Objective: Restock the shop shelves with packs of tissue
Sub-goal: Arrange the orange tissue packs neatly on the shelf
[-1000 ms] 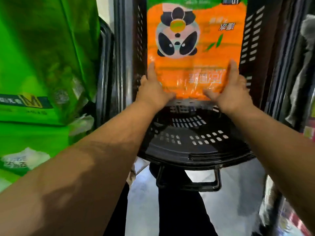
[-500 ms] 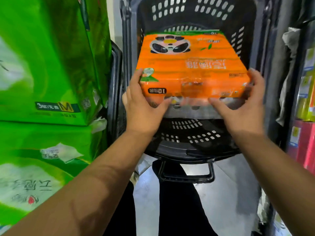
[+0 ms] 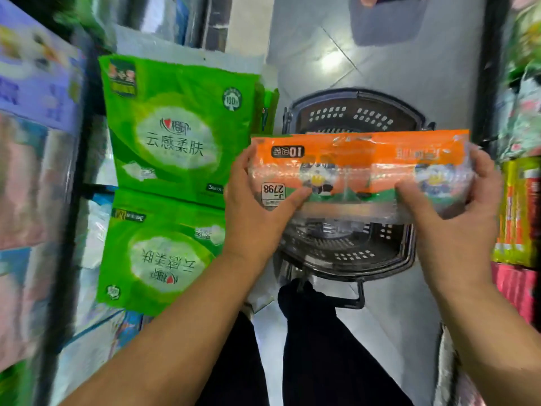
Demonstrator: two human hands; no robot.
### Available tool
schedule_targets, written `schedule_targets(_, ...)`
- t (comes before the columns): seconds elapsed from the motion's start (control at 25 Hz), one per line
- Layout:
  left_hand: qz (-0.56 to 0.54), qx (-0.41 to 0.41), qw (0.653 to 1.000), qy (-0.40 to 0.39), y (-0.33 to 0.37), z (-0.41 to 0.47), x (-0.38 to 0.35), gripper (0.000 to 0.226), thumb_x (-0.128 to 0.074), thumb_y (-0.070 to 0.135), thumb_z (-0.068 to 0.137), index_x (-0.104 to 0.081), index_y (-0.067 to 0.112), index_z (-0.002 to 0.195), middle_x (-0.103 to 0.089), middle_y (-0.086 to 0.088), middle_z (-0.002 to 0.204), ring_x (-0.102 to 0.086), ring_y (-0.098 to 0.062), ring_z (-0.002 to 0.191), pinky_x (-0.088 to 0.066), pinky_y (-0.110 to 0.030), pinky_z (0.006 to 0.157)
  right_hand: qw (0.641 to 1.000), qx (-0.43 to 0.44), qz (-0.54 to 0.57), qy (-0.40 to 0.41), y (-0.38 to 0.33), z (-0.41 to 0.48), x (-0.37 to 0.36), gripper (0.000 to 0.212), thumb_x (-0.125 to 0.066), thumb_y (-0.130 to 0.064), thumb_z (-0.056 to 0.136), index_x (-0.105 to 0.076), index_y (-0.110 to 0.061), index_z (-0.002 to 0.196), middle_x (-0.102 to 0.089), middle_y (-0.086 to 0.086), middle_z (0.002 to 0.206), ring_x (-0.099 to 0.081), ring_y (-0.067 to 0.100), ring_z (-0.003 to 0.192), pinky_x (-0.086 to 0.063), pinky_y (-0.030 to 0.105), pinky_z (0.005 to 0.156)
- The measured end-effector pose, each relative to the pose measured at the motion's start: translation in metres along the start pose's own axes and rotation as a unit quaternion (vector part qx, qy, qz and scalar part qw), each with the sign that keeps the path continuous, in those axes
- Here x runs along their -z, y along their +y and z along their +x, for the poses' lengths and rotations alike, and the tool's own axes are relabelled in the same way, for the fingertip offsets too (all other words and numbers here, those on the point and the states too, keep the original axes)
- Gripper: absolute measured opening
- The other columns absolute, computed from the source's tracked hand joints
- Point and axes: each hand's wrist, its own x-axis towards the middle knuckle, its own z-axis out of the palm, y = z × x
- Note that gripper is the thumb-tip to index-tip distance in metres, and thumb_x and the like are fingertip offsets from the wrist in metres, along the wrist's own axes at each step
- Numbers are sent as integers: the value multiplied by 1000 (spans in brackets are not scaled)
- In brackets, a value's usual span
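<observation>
Grey floor tiles [image 3: 380, 63] ran down a narrow shop aisle, with blurred shelves [image 3: 35, 171] on our left. Beside them the upper green pack [image 3: 175, 127] sat against the lower green pack [image 3: 164, 253]. Our left hand [image 3: 251, 218] gripped the left end of the orange tissue pack [image 3: 360, 159], thumb pressed on its near face, fingers curled behind. We held it level above the dark basket [image 3: 351, 118]. Our right hand [image 3: 450, 218] clasped the right end likewise, near coloured packets [image 3: 515, 212].
</observation>
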Motion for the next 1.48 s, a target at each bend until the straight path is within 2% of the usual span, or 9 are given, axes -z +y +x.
schedule_targets(0.2, -18, -26, 996, 81, 74, -55, 92, 87, -80, 50, 64, -37, 33, 137, -46, 9, 140, -46, -7, 129, -40, -41, 108, 996, 60, 19, -66, -106, -32, -7, 65, -76, -29, 79, -38, -32, 131, -49, 3, 137, -48, 18, 130, -34, 41, 113)
schedule_targets(0.32, -19, -43, 990, 135, 100, -92, 149, 85, -78, 53, 64, -37, 39, 137, -48, 9, 138, -50, -9, 126, -43, -39, 105, 988, 117, 34, -92, -157, -60, -30, 58, -73, -26, 79, -44, -18, 129, -50, 14, 132, -49, 15, 125, -34, 29, 112)
schedule_targets(0.44, -13, -75, 978, 196, 114, -128, 213, 77, -77, 49, 66, -38, 47, 131, -47, 16, 135, -50, -6, 124, -44, -34, 104, 979, 152, 39, -132, -203, -98, -57, 51, -69, -37, 79, -47, -33, 125, -52, 3, 127, -48, 5, 122, -33, 19, 108)
schedule_targets(0.52, -12, -95, 969, 229, 114, -151, 258, 70, -77, 48, 68, -40, 53, 127, -47, 14, 134, -48, -15, 127, -43, -44, 104, 971, 166, 43, -168, -231, -126, -75, 52, -68, -42, 78, -47, -41, 124, -50, -3, 128, -46, 2, 124, -31, 17, 107)
schedule_targets(0.64, 51, -113, 949, 289, 109, -185, 314, 56, -71, 54, 70, -45, 52, 120, -49, 16, 122, -48, -16, 122, -39, -37, 105, 955, 193, 42, -223, -263, -162, -103, 59, -68, -45, 74, -46, -39, 129, -49, -5, 131, -44, 0, 126, -29, 14, 107)
schedule_targets(0.8, 66, -106, 916, 381, 106, -240, 377, 55, -69, 60, 71, -46, 53, 121, -48, 13, 111, -53, -20, 111, -44, -41, 99, 920, 255, 57, -291, -302, -214, -146, 58, -66, -50, 73, -44, -46, 126, -47, -21, 128, -43, 8, 129, -29, 17, 108)
schedule_targets(1.04, 103, -105, 855, 498, 116, -301, 422, 56, -66, 55, 76, -42, 48, 127, -43, 17, 111, -52, -20, 109, -47, -46, 93, 858, 327, 115, -378, -354, -254, -186, 55, -67, -43, 76, -44, -41, 126, -47, -16, 128, -45, 10, 128, -30, 17, 107)
schedule_targets(1.36, 137, -112, 758, 628, 114, -331, 436, 56, -62, 55, 83, -43, 29, 129, -38, -11, 122, -45, -2, 116, -39, -14, 98, 735, 389, 221, -509, -401, -273, -254, 58, -69, -29, 79, -40, -39, 128, -44, 7, 131, -44, 13, 129, -29, 20, 111)
schedule_targets(1.48, 149, -62, 746, 646, 106, -328, 443, 57, -57, 65, 82, -41, 37, 128, -40, -13, 127, -45, -19, 121, -38, -18, 102, 700, 399, 235, -544, -406, -276, -286, 58, -69, -26, 80, -38, -34, 128, -43, 11, 130, -43, 13, 128, -29, 19, 109)
